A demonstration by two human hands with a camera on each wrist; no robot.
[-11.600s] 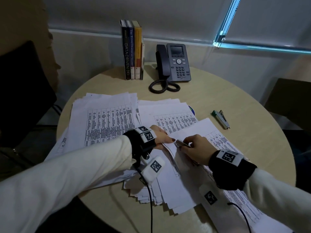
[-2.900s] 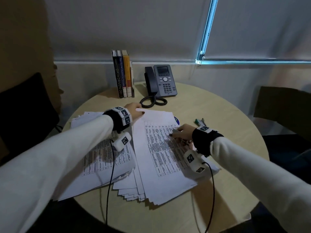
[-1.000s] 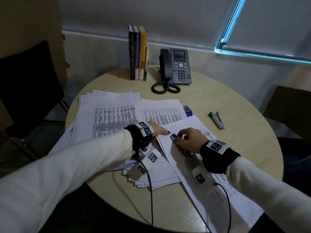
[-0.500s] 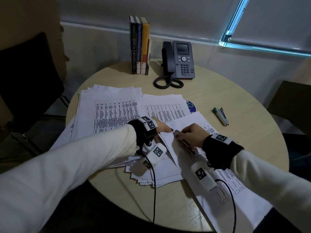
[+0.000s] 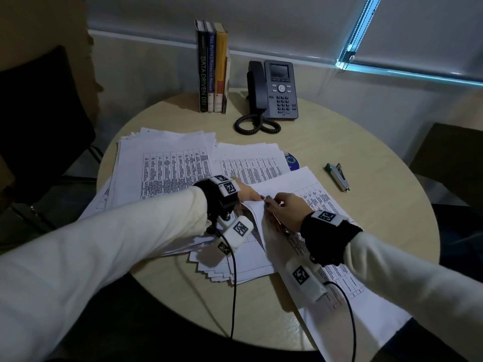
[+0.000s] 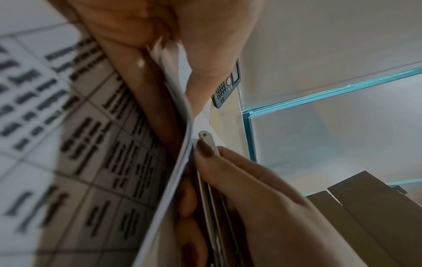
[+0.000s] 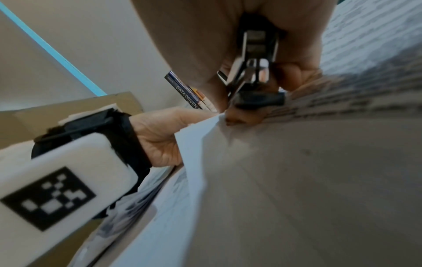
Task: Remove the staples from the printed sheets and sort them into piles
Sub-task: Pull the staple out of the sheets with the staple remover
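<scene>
Both my hands meet at the near corner of a stapled set of white printed sheets [image 5: 292, 189] lying slantwise on the round pale-wood surface [image 5: 366, 142]. My left hand [image 5: 244, 193] pinches that corner between thumb and fingers, as the left wrist view shows, with the paper edge running between them. My right hand [image 5: 283, 207] is curled around a slim silver metal stapler with a remover tongue [image 7: 253, 72], whose tip [image 6: 205, 137] sits against the corner just beyond my dark-polished thumbnail.

Change: half a second ago the corner lay nearly flat; now it is lifted and curled off the pile beneath, and the tool tip has closed in on it. Three seconds ago I was laying a loose sheet on the middle pile, so I judge this a fresh set with its staple not yet out. The staple itself is too small to make out.

Pose: both forearms, in cream sleeves, converge from the near edge; the left wrist is low over the papers, the right wrist raised and angled inward.

Sorted sheets lie in a large pile of printed tables [image 5: 167, 163] at the left and a second pile [image 5: 248, 163] in the middle. A green-ended metal stapler [image 5: 337, 176] lies apart at the right, near a blue disc [image 5: 292, 162]; upright books [image 5: 213, 66] and a grey desk telephone [image 5: 274, 90] stand at the far edge.
</scene>
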